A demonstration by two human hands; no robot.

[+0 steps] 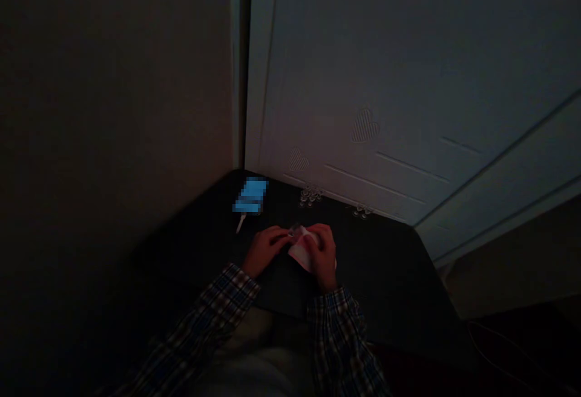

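Both hands meet over the near part of the dark, smooth-looking desk (390, 291). The right hand (325, 250) is curled round a soft pink-and-white cloth (301, 256), thumb and fingers closed on its folds. The left hand (265, 249) comes in from the other side, its fingertips pinched narrow at a small clear piece (296, 227), glassy and shiny, which touches the cloth's upper end between the two hands. The cloth is thin and bunched, with a pinkish hem; its long axis slants from the left fingertips down towards the heel of the right hand, the loose edge hanging towards the person. The clear piece is too small and dim to tell which way it points.

Straight beyond the hands sits a cluster of clear round-footed pieces (311, 196), close together; beyond and to the right of the right hand stands a smaller group of clear pieces (362, 211). Beyond the left hand lies a flat, oblong device (252, 193) with a glowing blue face, blurred into squares, a slim white cable (241, 223) leading from its near end. Behind everything rises a pale panel (345, 82) with ridged raised hearts and straight grooves. Checked woven sleeves (227, 300) reach both wrists.
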